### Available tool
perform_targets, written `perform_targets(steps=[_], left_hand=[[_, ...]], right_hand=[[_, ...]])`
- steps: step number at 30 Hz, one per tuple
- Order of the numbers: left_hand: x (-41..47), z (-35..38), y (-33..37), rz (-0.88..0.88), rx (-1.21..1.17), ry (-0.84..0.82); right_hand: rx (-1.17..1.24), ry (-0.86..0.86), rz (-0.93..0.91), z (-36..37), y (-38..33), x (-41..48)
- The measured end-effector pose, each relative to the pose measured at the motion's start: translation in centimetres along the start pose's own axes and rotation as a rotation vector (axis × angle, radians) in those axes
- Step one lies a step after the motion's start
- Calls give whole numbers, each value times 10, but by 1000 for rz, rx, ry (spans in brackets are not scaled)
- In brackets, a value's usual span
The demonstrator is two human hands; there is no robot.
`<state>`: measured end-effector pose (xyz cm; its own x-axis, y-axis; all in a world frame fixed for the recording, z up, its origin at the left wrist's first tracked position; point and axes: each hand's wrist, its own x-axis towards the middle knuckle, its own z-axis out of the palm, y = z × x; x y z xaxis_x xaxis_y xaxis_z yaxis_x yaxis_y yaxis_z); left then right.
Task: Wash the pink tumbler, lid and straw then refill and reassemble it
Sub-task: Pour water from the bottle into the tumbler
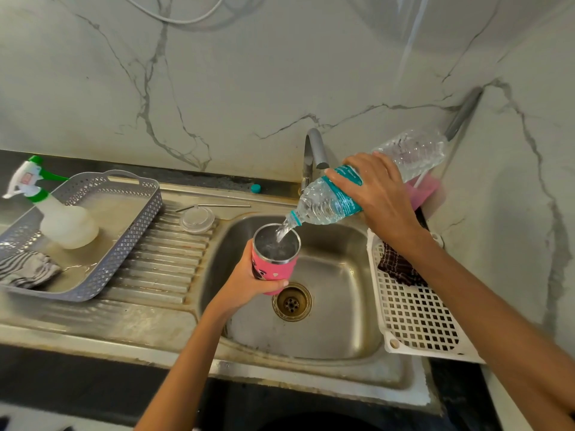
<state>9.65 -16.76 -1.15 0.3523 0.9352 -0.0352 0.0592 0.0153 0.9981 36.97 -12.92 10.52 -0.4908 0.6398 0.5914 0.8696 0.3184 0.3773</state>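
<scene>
Gripping: left hand (245, 284) one tumbler (275, 269), right hand (379, 194) one bottle (326, 203) — one lid (197, 219), one straw (214, 206).

A: Ctr of frame?
B: L hand (245, 283) grips pink tumbler (273, 262) over sink (342, 306); R hand (379, 194) tilts water bottle (329, 202), water pouring in.
A: And lid (197, 219), straw (214, 206)?
B: Both on drainboard (161, 269), left of ctr, straw just behind lid.

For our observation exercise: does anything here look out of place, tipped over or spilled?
The spray bottle lies on its side in the grey basket, whose floor looks wet. A loose teal cap sits on the ledge behind the sink.
</scene>
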Motion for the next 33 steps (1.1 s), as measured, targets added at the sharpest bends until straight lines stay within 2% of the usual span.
perform_targets(steps=[33], left_hand=[[-10,1,2,-8,-9,56]], right_hand=[[-13,-35,8,-3,-3,-1]])
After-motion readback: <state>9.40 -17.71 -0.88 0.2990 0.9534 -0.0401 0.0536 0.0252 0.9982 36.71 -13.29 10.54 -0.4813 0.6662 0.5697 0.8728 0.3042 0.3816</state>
